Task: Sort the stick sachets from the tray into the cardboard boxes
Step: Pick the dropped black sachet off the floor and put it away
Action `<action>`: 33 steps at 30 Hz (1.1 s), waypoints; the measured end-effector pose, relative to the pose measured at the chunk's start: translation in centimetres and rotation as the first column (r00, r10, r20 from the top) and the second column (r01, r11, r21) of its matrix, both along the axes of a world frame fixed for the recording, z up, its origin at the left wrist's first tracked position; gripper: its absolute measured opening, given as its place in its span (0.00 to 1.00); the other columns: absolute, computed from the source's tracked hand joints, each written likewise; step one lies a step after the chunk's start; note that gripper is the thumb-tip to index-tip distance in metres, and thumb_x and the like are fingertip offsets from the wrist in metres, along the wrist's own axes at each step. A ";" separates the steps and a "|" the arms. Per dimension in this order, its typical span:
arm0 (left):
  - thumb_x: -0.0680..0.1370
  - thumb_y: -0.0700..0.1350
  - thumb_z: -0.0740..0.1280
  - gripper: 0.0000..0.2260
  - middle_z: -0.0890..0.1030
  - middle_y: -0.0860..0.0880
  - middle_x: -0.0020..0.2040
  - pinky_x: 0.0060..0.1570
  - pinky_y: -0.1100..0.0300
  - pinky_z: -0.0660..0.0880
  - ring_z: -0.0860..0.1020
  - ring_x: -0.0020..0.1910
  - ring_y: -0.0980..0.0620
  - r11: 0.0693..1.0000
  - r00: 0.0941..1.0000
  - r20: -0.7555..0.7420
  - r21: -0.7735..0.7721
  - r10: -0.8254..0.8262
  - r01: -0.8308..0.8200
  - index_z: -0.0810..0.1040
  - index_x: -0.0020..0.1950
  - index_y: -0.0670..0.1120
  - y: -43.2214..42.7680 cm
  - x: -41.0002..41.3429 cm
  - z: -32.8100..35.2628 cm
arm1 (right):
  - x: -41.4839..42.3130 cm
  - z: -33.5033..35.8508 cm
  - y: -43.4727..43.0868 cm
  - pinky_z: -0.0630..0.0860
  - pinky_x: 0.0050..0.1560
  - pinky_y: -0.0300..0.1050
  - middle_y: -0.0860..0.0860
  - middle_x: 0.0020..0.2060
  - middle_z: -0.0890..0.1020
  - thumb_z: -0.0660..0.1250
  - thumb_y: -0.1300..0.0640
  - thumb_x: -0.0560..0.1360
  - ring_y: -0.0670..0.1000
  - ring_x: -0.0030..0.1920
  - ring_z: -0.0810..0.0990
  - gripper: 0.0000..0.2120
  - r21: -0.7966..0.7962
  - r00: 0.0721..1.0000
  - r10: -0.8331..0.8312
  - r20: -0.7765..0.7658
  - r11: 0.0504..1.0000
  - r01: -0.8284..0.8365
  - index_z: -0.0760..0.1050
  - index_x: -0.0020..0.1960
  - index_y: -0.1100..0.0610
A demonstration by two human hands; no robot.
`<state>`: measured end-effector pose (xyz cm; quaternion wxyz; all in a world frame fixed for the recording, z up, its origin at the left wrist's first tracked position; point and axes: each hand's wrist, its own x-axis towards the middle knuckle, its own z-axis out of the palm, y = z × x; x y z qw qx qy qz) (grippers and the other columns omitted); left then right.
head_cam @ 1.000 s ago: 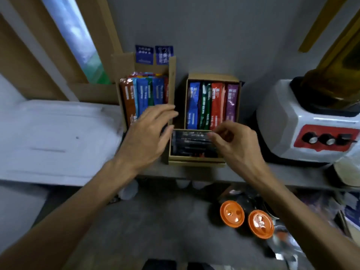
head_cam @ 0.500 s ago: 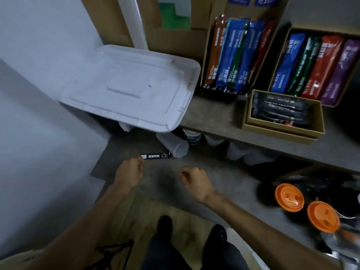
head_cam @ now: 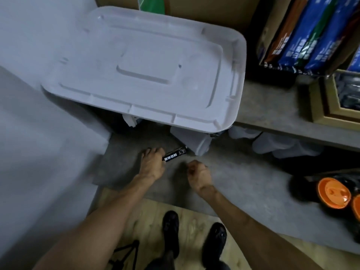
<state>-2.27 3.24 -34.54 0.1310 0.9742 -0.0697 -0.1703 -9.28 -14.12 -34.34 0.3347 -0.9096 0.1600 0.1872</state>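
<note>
black stick sachet [head_cam: 174, 154]: white Chinese characters in a row along its length, too blurred from here to make out | upright blue and orange sachets [head_cam: 298, 36]: white print running down each, unreadable

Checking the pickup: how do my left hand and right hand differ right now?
The left hand grips one end of a black stick sachet; the right hand is curled and holds nothing. The left hand reaches farther forward than the right hand. Both are low over the grey floor.
</note>
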 end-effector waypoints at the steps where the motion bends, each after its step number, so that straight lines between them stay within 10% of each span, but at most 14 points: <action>1: 0.74 0.43 0.70 0.08 0.82 0.46 0.54 0.58 0.54 0.73 0.78 0.58 0.43 0.998 0.993 -0.109 -0.049 0.042 -0.048 0.79 0.52 0.51 0.3 -0.2 0.6 | -0.2 0.7 -0.3 0.75 0.53 0.46 0.58 0.50 0.85 0.66 0.64 0.75 0.60 0.52 0.83 0.10 0.002 0.996 -0.012 0.087 1.000 0.012 0.82 0.54 0.60; 5: 0.74 0.42 0.71 0.06 0.85 0.46 0.46 0.46 0.56 0.80 0.84 0.42 0.50 0.934 0.896 -0.418 -0.241 0.147 -0.265 0.77 0.42 0.51 1.6 -3.0 6.0 | -3.0 5.6 -1.5 0.71 0.41 0.37 0.52 0.49 0.80 0.68 0.66 0.70 0.53 0.42 0.80 0.13 0.028 0.906 0.135 0.400 0.987 -0.160 0.79 0.53 0.56; 10: 0.78 0.41 0.71 0.02 0.84 0.44 0.34 0.33 0.59 0.73 0.78 0.31 0.51 0.768 0.864 -0.495 -0.587 -0.090 -0.256 0.80 0.49 0.44 -0.7 -7.8 18.5 | -8.5 13.3 -3.9 0.80 0.44 0.46 0.43 0.58 0.74 0.70 0.45 0.72 0.49 0.47 0.81 0.23 -0.152 0.869 0.355 0.344 0.934 -0.322 0.69 0.65 0.43; 13: 0.79 0.43 0.70 0.05 0.84 0.44 0.38 0.33 0.59 0.74 0.81 0.33 0.46 0.612 0.869 -0.466 -0.740 -0.167 -0.279 0.80 0.50 0.42 -4.2 -8.2 25.8 | -10.1 19.3 -6.7 0.73 0.37 0.36 0.41 0.45 0.81 0.69 0.43 0.73 0.40 0.38 0.78 0.14 -0.170 0.850 0.266 0.455 0.963 -0.210 0.74 0.58 0.42; 17: 0.78 0.58 0.63 0.10 0.81 0.49 0.38 0.32 0.64 0.71 0.78 0.33 0.53 0.537 0.939 -0.245 -0.840 -0.242 -0.081 0.81 0.44 0.55 -9.8 -6.4 33.4 | -9.7 27.9 -10.9 0.76 0.37 0.45 0.53 0.35 0.81 0.67 0.55 0.80 0.46 0.35 0.78 0.09 0.464 0.935 -0.093 0.341 0.882 -0.082 0.81 0.47 0.59; 20: 0.81 0.48 0.65 0.08 0.77 0.50 0.34 0.31 0.66 0.70 0.74 0.32 0.55 0.485 0.955 -0.143 -0.874 -0.261 0.002 0.82 0.45 0.50 -14.4 -4.5 36.1 | -9.5 31.3 -14.6 0.72 0.37 0.38 0.54 0.36 0.81 0.63 0.58 0.82 0.47 0.35 0.78 0.13 0.700 0.955 -0.208 0.210 0.714 0.002 0.79 0.49 0.69; 24: 0.79 0.47 0.69 0.07 0.76 0.51 0.32 0.32 0.65 0.70 0.73 0.31 0.56 0.459 0.980 -0.057 -0.888 -0.190 0.038 0.82 0.44 0.46 -20.6 -3.4 37.9 | -9.8 33.0 -19.7 0.67 0.40 0.46 0.55 0.39 0.85 0.67 0.44 0.78 0.53 0.38 0.75 0.18 0.738 0.947 -0.234 0.221 0.675 -0.006 0.81 0.51 0.61; 33: 0.80 0.44 0.68 0.08 0.78 0.55 0.29 0.33 0.67 0.70 0.75 0.31 0.59 0.417 0.999 -0.004 -0.909 0.036 -0.019 0.82 0.42 0.46 -30.7 -3.2 37.8 | -9.0 33.3 -30.0 0.70 0.32 0.32 0.51 0.38 0.85 0.64 0.59 0.81 0.39 0.30 0.77 0.08 0.678 0.923 -0.238 0.301 0.734 -0.032 0.81 0.49 0.60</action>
